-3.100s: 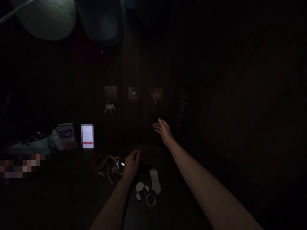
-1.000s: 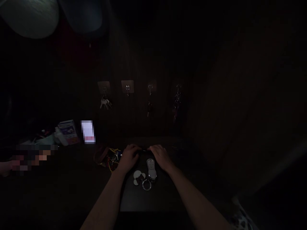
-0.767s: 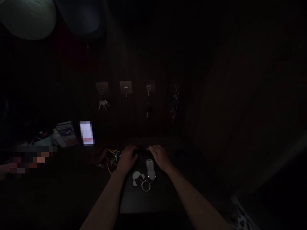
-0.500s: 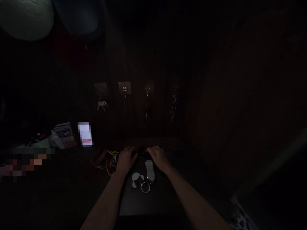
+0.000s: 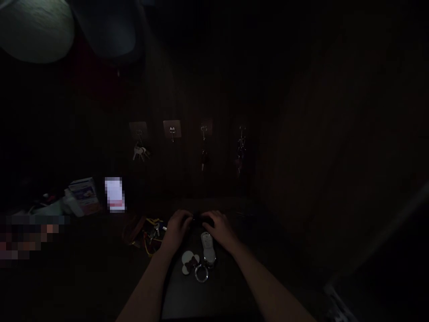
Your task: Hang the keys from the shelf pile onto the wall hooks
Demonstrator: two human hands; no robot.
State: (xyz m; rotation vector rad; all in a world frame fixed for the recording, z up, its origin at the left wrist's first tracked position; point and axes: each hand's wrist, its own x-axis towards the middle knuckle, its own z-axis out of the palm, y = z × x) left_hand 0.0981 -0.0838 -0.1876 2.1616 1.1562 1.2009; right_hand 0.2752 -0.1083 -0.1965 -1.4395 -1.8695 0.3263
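My left hand (image 5: 177,228) and my right hand (image 5: 218,227) rest side by side on a dark surface, fingers curled toward each other. Between the fingertips is a small dark object (image 5: 197,218) with a faint glint; both hands seem to grip it, but its kind is lost in the dark. Just in front of my right hand lies a pale key fob (image 5: 208,248) with a silver ring (image 5: 201,273). A white and dark charm (image 5: 189,261) lies beside the ring. Left of my left hand is a tangle of keys (image 5: 154,231) with yellow and red cords.
Stick-on hooks line the dark wall, including a bare hook (image 5: 172,130). Keys (image 5: 140,152) hang at the left, with more bunches (image 5: 203,160) (image 5: 240,154) rightward. A lit screen (image 5: 114,194) and a small box (image 5: 85,196) stand at left. Caps (image 5: 107,33) hang above.
The whole view has shifted, so the hooks, keys and fob appear lower and slightly left. Both hands stay around the small dark object, their fingers bent slightly differently.
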